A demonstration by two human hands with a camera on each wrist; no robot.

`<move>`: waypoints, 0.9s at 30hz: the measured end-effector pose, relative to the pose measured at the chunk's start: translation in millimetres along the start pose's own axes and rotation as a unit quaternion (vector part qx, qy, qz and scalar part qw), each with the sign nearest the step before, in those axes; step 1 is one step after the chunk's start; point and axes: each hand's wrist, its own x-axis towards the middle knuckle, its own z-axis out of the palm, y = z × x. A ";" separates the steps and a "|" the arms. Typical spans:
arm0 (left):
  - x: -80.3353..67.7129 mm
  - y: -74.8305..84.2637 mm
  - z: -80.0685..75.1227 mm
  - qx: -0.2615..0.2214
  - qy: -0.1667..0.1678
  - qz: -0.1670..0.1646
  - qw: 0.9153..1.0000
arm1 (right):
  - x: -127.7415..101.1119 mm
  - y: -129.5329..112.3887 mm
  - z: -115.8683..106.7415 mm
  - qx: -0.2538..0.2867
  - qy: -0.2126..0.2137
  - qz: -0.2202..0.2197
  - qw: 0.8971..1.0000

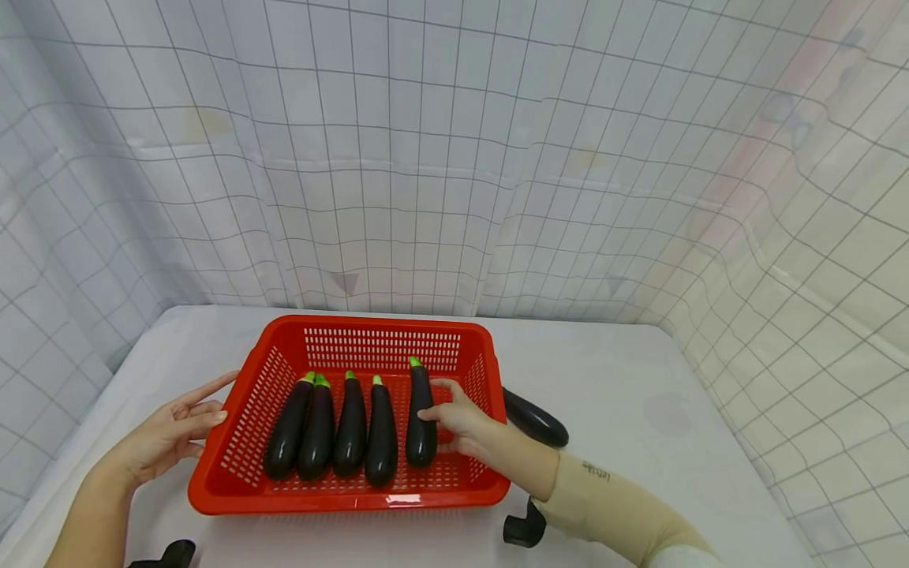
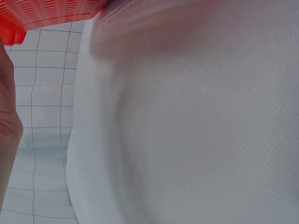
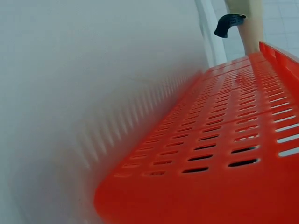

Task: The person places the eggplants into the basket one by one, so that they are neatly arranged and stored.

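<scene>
A red slotted basket (image 1: 348,500) stands on the white table with several dark eggplants inside, their green stems pointing to the far side. My right hand (image 1: 463,418) reaches over the basket's right side and grips the rightmost eggplant (image 1: 422,430), thumb across its top; its other fingers are partly hidden. The neighbouring eggplant (image 1: 382,442) lies a little to the left, apart from it. At the basket's left rim, my left hand (image 1: 166,434) touches the edge with fairly straight, spread fingers. The right wrist view shows only the basket's outer wall (image 3: 210,135) and an arm.
One more eggplant (image 1: 536,418) lies on the white cloth (image 1: 604,371) just outside the basket's right side. Grid-patterned curtains (image 1: 398,197) enclose the table at the back and sides. Black wrist-worn pieces (image 1: 524,527) show near the front edge.
</scene>
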 end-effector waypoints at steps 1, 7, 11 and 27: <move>0.1 0.0 0.0 -0.001 0.000 0.000 1.000 | 0.6 0.5 0.9 -0.001 0.003 0.002 1.000; 0.5 -0.1 -0.1 -0.006 -0.002 0.001 1.000 | 5.0 4.4 4.8 -0.013 0.010 0.017 1.000; 0.6 -0.1 -0.3 -0.009 -0.002 0.002 1.000 | 7.1 6.2 5.6 -0.030 0.013 0.024 0.999; 0.7 -1.2 -0.5 -0.006 0.000 0.001 1.000 | 12.5 10.4 6.4 -0.076 0.012 0.056 0.995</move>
